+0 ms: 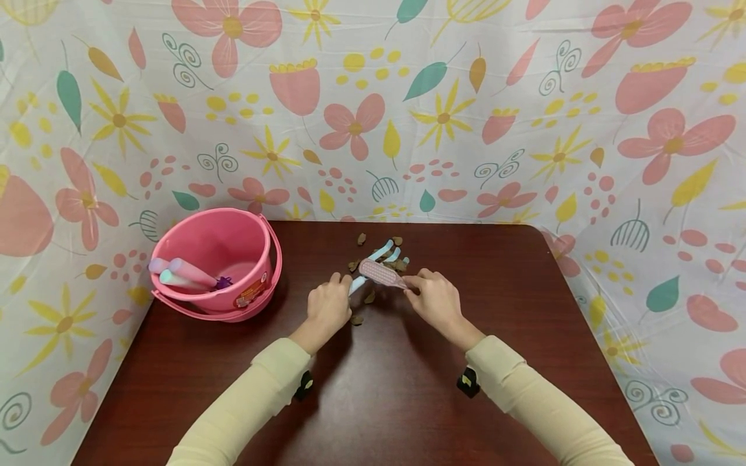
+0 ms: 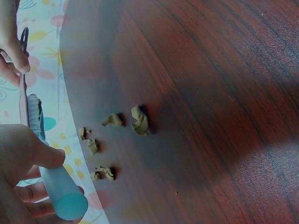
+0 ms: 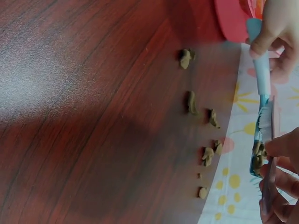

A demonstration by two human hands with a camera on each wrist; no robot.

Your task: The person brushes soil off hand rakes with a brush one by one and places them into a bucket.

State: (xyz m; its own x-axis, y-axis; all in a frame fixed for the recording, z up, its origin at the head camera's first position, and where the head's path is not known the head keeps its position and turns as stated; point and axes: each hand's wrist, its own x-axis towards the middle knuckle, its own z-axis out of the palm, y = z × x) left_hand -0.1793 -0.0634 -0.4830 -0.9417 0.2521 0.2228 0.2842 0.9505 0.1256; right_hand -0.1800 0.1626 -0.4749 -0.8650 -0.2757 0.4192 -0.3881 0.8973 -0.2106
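My left hand point(image 1: 330, 303) grips the pale handle of a light blue toy hand rake point(image 1: 358, 284), its tines pointing away over the table. In my right hand point(image 1: 434, 299) is a pink scrub brush point(image 1: 380, 272), held by its narrow end. The brush's white bristles point(image 3: 265, 122) face the rake and touch it near its neck, as the right wrist view shows. Brown clay-like clumps point(image 3: 258, 158) cling to the rake's head. Several loose brown clumps point(image 2: 140, 120) lie scattered on the table beneath. The brush's back covers part of the rake in the head view.
A pink bucket point(image 1: 233, 313) stands at the table's back left, its handle hanging down. Pastel-handled tools point(image 1: 192, 273) lean inside it, beside something small and purple point(image 1: 223, 283). The dark wooden table point(image 1: 373, 401) meets a flower-print cloth point(image 1: 443, 155) behind and at both sides.
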